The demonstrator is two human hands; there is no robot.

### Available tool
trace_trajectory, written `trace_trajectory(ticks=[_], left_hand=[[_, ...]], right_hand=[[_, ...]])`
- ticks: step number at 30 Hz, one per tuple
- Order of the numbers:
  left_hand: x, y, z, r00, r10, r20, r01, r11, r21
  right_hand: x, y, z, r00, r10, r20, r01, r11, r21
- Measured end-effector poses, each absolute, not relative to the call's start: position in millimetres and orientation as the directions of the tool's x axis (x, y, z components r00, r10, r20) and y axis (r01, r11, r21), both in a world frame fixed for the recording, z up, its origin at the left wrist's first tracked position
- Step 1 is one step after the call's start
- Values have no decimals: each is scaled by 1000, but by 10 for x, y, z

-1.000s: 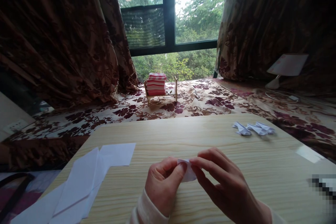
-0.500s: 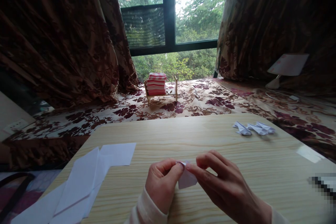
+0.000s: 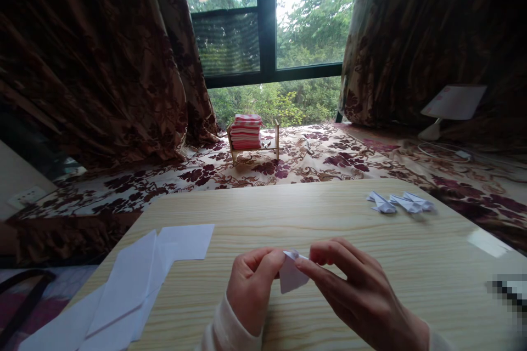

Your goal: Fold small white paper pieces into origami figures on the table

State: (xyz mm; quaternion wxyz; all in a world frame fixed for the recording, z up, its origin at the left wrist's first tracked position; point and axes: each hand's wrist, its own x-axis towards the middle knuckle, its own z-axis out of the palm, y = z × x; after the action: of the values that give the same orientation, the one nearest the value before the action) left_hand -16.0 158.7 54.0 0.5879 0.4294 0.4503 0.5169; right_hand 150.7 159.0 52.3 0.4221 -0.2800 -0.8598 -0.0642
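Between my two hands is a small piece of folded white paper [image 3: 293, 275], held just above the table. My left hand [image 3: 252, 289] is closed, its thumb and index finger pinching the paper's upper left corner. From the other side my right hand [image 3: 357, 284] grips the upper right edge, index finger and thumb on the fold, the other fingers curled. A small flap stands up along the paper's top edge. At the table's far right lie several folded white paper figures [image 3: 382, 202]. Loose white paper sheets [image 3: 123, 279] overlap on the left side.
The pale wooden table [image 3: 255, 208] has rounded far corners. Beyond it, a flowered cloth covers a ledge with a small wooden rack [image 3: 277, 140] of pink-striped folded cloths [image 3: 246, 132] and a lamp [image 3: 454, 102]. A blurred-out item lies at the right edge.
My left thumb has drawn back slightly from the paper's top, so more of the upper flap shows. My right hand stays almost where it was.
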Motion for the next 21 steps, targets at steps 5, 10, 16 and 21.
trace_trajectory(ticks=[5,10,16,21], left_hand=[[-152,1592,561,10,998,-64,-93,65,993],[-138,1575,606,-73,995,-63,-88,57,995],[-129,1561,623,-88,995,-37,-31,34,999],[-136,1559,618,-37,999,-8,-3,8,1000]], right_hand=[[1488,1603,512,-451,436,779,520,838,-167],[1490,1598,489,-375,500,781,530,806,-262],[1484,1578,489,-361,464,809,547,808,-219],[1472,1595,482,-348,511,786,551,790,-269]])
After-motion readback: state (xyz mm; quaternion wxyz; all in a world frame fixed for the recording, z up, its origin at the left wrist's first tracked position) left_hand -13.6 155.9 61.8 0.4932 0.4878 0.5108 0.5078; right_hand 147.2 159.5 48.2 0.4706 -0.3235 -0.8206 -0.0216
